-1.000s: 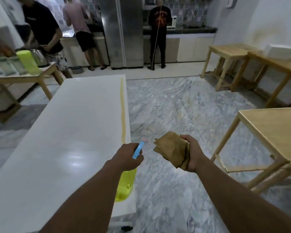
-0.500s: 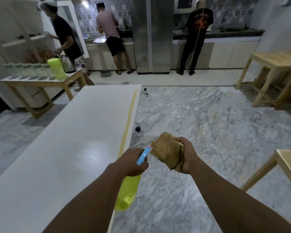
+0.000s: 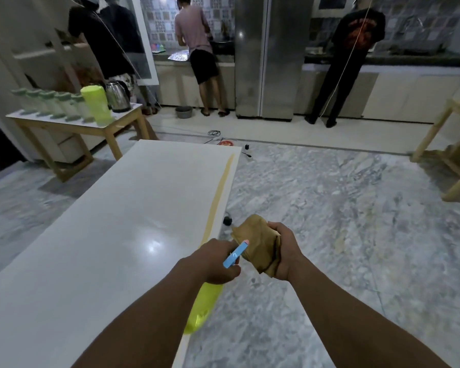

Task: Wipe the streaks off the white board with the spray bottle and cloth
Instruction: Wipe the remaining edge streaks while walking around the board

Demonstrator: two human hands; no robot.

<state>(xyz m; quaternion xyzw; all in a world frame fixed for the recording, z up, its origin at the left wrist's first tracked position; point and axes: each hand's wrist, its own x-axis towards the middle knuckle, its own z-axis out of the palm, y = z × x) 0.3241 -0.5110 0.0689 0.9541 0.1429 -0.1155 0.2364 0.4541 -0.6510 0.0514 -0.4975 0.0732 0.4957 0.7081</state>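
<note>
Holding both tools out at lower centre of the frame, the person stands at the near right edge of the white board [image 3: 104, 235]. The left hand [image 3: 215, 261] has its grip wrapped round the neck of the spray bottle [image 3: 202, 309], with the blue head poking up and right past the knuckles and the yellow-green body hanging tilted below the fist (how full it is I can't tell, so its weight is a guess). The plastic looks rigid and light, likely slick if wet. The neck under the trigger seems the sensible hold, leaving a finger free for the lever. The right hand [image 3: 284, 251] clutches the folded tan cloth [image 3: 258, 245], fingers curled round one end. It's soft, limp stuff that nothing here will damage, and it's best kept bunched as a pad. Cloth and nozzle sit just beside each other, perhaps touching. The board runs from lower left up to centre, glossy, with a long yellowish streak [image 3: 218, 195] along its right edge. Both forearms reach forward from the bottom edge, over the board's edge and the marble floor [image 3: 356, 221].
</note>
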